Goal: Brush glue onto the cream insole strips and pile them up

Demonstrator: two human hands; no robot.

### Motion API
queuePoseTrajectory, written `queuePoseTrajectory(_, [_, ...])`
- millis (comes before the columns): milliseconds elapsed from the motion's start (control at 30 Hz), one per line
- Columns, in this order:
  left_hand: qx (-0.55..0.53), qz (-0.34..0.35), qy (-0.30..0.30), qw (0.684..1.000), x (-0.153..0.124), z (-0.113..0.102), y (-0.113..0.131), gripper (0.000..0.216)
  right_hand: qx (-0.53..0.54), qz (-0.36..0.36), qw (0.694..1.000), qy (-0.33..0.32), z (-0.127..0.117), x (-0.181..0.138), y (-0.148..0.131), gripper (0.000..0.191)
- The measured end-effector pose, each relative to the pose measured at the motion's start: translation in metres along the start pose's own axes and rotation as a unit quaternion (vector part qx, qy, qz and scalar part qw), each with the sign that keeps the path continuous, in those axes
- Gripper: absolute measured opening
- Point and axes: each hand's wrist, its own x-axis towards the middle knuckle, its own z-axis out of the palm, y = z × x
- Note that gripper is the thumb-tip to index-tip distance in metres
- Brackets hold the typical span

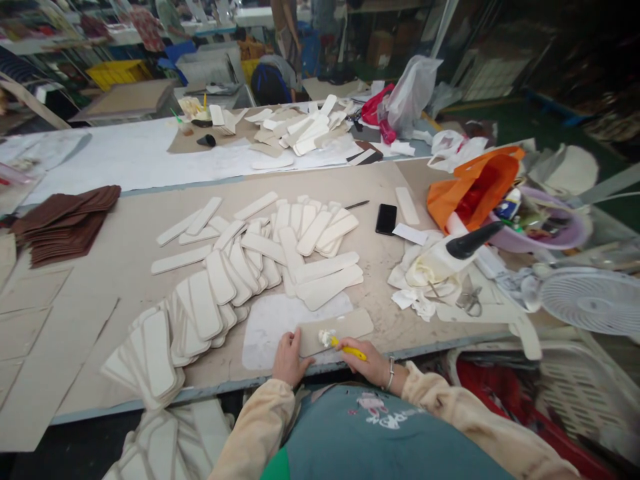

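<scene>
My right hand point(361, 361) is closed around the yellow handle of a small brush point(356, 352). White paste clings to its bristles, which touch a flat beige strip point(353, 327) with rounded corners. At the strip's left end my left hand point(291, 357) grips the edge, thumb at the near side and fingers at the far side. Under the strip lies a white sheet point(270, 327). A long fanned-out spread of cream strips point(215, 280) covers the table to the left and beyond.
A stack of brown pieces point(70, 220) sits at the left. Behind the strips lie a phone point(387, 219) and a dark pointed tool point(357, 204). To the right are a white bottle with black nozzle point(440, 260), scissors point(470, 300), an orange bag point(473, 183), a purple basin point(570, 227) and a fan point(593, 300).
</scene>
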Motion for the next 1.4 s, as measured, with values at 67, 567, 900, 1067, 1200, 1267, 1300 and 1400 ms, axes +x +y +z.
queuePoseTrajectory(67, [0.003,-0.002,-0.002,1.0,0.0,0.001,-0.001,0.08,-0.004,-0.002,1.0,-0.013,0.006,0.007,0.001,0.023])
queuePoseTrajectory(567, [-0.005,0.01,0.022,1.0,-0.001,0.002,-0.008,0.072,-0.171,0.056,0.955,0.237,-0.047,-0.022,0.022,0.03])
queuePoseTrajectory(900, [-0.052,0.018,0.032,0.998,-0.004,0.004,-0.017,0.069,-0.374,0.003,0.927,0.038,0.011,0.008,-0.007,0.03])
queuePoseTrajectory(1067, [-0.043,0.038,0.054,0.997,-0.004,0.005,-0.017,0.068,-0.254,-0.05,0.966,-0.013,0.033,0.027,-0.017,0.027])
queuePoseTrajectory(1200, [-0.03,0.038,0.062,0.997,-0.003,0.004,-0.016,0.064,-0.105,-0.042,0.993,-0.032,0.045,0.038,-0.016,0.024])
queuePoseTrajectory(1267, [-0.026,0.035,0.062,0.997,-0.003,0.004,-0.016,0.064,-0.042,-0.008,0.998,-0.04,0.047,0.04,-0.012,0.024])
queuePoseTrajectory(1300, [-0.026,0.034,0.062,0.997,-0.004,0.004,-0.015,0.064,-0.021,0.011,0.999,-0.04,0.047,0.04,-0.01,0.025])
queuePoseTrajectory(1400, [-0.025,0.031,0.058,0.998,-0.004,0.004,-0.015,0.066,-0.004,0.044,0.999,-0.005,0.039,0.037,-0.004,0.024])
